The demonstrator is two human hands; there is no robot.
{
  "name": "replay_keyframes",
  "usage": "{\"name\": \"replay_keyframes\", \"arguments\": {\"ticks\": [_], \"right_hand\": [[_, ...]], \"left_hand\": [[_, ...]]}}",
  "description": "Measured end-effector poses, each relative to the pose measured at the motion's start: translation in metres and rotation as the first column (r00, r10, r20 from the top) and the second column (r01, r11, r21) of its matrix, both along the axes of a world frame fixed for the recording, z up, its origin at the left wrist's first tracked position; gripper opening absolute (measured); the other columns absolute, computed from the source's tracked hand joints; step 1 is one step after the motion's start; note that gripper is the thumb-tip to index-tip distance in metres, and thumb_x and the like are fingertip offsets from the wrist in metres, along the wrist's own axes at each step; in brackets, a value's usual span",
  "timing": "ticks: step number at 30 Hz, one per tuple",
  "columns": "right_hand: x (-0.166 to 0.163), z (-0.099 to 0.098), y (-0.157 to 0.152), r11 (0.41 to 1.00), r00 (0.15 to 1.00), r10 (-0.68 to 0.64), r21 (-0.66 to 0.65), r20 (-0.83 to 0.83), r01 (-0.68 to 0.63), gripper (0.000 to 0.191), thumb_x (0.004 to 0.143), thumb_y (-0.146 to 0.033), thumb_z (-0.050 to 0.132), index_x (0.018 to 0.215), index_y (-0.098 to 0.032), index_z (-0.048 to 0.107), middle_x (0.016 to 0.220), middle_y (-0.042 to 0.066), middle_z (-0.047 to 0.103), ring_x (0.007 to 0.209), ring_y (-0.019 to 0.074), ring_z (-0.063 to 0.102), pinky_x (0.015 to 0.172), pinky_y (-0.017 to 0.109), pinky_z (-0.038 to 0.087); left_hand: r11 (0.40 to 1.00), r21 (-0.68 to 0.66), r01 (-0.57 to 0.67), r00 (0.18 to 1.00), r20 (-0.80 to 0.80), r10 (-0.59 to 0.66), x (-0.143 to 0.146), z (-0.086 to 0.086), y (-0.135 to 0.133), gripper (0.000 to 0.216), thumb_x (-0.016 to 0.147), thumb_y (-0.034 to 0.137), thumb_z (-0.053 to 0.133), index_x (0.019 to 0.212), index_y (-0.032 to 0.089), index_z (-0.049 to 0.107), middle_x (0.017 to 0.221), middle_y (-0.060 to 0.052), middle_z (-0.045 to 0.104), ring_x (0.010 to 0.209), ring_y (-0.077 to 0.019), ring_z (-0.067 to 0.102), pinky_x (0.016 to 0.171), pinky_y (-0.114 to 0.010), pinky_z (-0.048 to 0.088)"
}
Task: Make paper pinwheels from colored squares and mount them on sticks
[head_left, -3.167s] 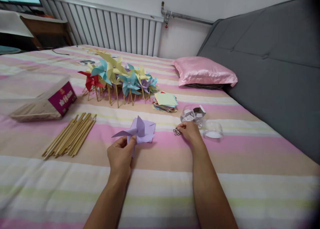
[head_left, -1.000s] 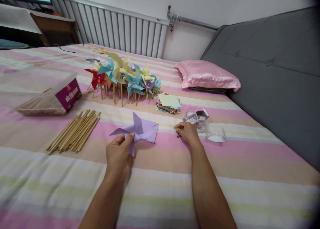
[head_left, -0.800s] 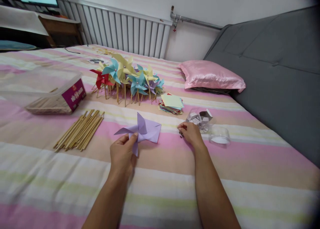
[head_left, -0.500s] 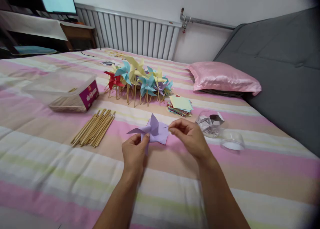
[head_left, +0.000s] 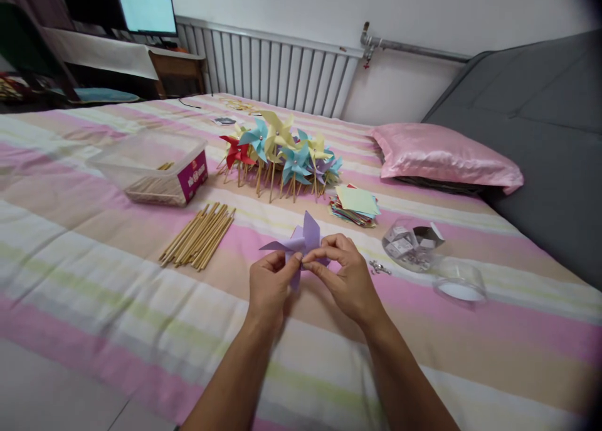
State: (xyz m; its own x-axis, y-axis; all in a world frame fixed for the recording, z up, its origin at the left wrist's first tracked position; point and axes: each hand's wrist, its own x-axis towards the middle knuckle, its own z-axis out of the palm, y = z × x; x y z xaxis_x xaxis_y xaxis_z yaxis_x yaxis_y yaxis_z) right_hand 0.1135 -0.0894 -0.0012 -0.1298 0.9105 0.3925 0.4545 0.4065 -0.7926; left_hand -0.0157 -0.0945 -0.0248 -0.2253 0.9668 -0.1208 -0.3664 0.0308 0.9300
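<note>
A folded purple paper pinwheel (head_left: 303, 238) is held just above the striped bedspread (head_left: 423, 343). My left hand (head_left: 271, 285) pinches it from below at its centre. My right hand (head_left: 343, 271) meets it there, thumb and fingers pinched together at the pinwheel's centre; whether it holds a small pin I cannot make out. A few small metal pins (head_left: 379, 268) lie on the cover just right of my right hand.
A bundle of wooden sticks (head_left: 200, 235) lies to the left, a clear tub (head_left: 155, 167) behind it. Finished pinwheels (head_left: 279, 152) stand further back, beside a stack of coloured paper (head_left: 355, 203). A clear jar on its side (head_left: 411, 246), its lid (head_left: 459, 282) and a pink pillow (head_left: 444, 158) sit right.
My right hand left the pins on the cover and came left to the purple pinwheel's centre, joining my left hand. The view has shifted to the left.
</note>
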Motion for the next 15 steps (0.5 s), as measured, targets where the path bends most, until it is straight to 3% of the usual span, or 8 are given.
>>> {"name": "replay_keyframes", "arguments": {"ticks": [10,15], "right_hand": [[0.002,-0.0001,0.002,0.984,0.987,-0.017,-0.18,-0.161,-0.013,0.005,0.071,-0.029,0.073,0.074,-0.026,0.075,0.104,0.004,0.055,0.108,0.0229,0.05,0.099,0.039,0.035],[0.0009,-0.0008,0.0017,0.987,0.988,-0.045,-0.161,-0.148,0.021,0.005,0.071,-0.029,0.073,0.073,-0.026,0.076,0.103,0.005,0.062,0.106,0.0235,0.054,0.095,0.038,0.039]], "left_hand": [[0.998,0.007,0.057,0.998,0.019,-0.057,-0.0007,0.0008,-0.002,0.033,0.057,0.032,0.078,0.047,0.013,0.053,0.047,0.005,0.041,0.048,-0.0055,0.034,0.047,-0.02,0.023],[0.998,-0.001,0.061,0.998,0.019,-0.06,-0.0018,-0.0004,-0.0017,0.032,0.058,0.034,0.078,0.049,0.012,0.056,0.048,0.004,0.044,0.048,-0.0061,0.036,0.047,-0.021,0.024]]}}
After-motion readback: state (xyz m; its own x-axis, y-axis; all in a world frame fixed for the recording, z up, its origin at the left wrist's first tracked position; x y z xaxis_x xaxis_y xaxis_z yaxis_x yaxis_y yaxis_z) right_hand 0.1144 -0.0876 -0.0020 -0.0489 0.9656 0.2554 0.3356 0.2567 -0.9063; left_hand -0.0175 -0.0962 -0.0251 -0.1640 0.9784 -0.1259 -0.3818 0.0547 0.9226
